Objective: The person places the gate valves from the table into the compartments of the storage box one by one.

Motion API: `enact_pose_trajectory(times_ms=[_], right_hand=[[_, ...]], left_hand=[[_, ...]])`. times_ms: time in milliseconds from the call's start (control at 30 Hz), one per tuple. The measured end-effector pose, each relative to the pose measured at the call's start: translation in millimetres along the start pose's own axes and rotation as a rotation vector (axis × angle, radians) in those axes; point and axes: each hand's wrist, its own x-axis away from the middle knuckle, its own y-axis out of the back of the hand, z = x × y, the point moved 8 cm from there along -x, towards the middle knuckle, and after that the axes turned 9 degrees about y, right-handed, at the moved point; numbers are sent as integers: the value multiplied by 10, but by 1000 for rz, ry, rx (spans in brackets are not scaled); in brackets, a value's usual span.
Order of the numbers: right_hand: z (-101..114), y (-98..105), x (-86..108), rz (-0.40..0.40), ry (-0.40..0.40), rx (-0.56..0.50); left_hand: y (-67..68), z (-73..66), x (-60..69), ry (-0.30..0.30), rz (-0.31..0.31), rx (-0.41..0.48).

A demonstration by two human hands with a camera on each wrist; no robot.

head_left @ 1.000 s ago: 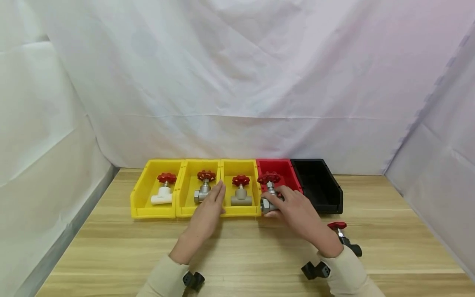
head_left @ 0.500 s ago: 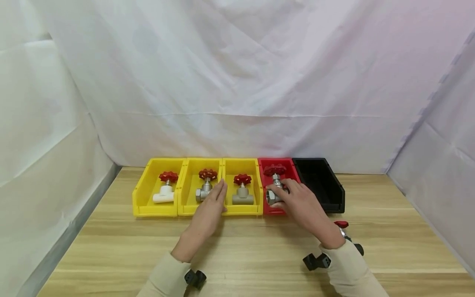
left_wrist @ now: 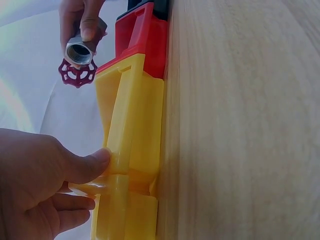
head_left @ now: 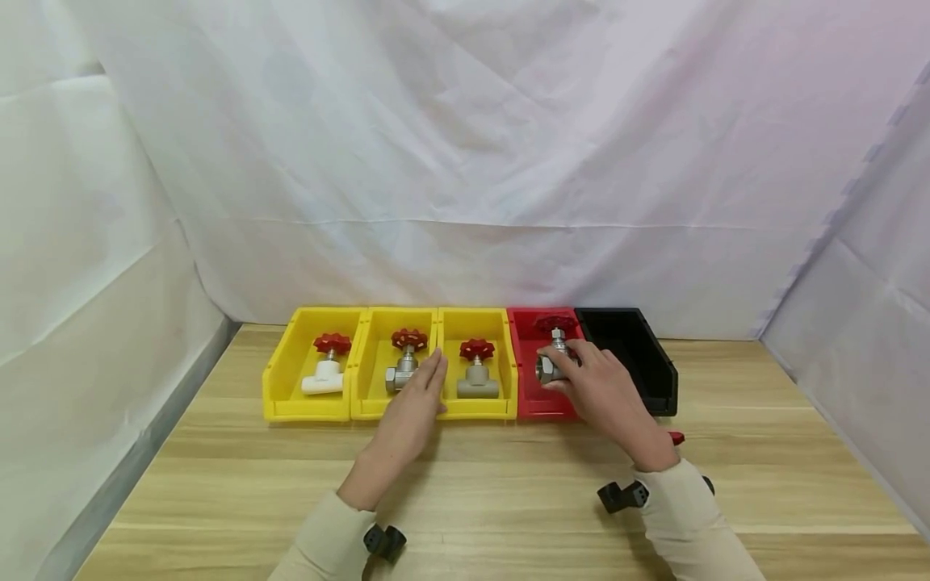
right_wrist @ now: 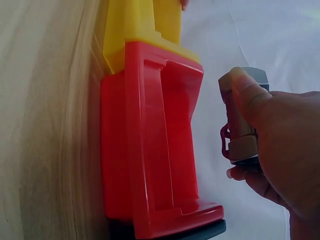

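Thumb and fingers of the right hand (head_left: 601, 397) are closed around the metal valve (head_left: 546, 369), the thumb lying along its near side with the tip on the end nut and the other fingers wrapped behind. The gap between them is only as wide as the valve body. The left hand (head_left: 407, 415) has its fingers straight and pressed together in the head view; the left wrist view shows its thumb on the front rim of the right yellow bin (head_left: 475, 411), fingers across the side walls shared with the middle yellow bin (head_left: 372, 408). Whether they squeeze those walls I cannot tell.

The right hand is palm down, reaching in from the table's near edge, forearm slanting forward and to the left. It holds the valve over the red bin (head_left: 538, 408); both wrist views show the valve raised above that bin's rim. Its threaded mouth faces left, its red handwheel (head_left: 555, 323) toward the bin's back edge. The left forearm slants forward and to the right, the hand resting at the bins' front edge.

The bins stand side by side along the far edge of the wooden table (head_left: 508, 500), with the black bin (head_left: 664, 401) at the right end. A white valve (head_left: 323, 379) lies in the left yellow bin (head_left: 305, 411), a second metal valve (head_left: 403, 373) in the middle one, a grey valve (head_left: 477, 386) in the right one. Beyond the right wrist, toward the table's right edge, part of another red handwheel (head_left: 677, 437) shows.
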Motion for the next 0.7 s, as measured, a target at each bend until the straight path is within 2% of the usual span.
enact_pose_trajectory(times_ms=[400, 700], right_hand=[[-155, -27, 49, 13, -46, 10], [-209, -108, 80, 17, -63, -10]], left_hand=[[-2, -5, -3, 18, 10, 1], [16, -17, 8, -1, -5, 15]])
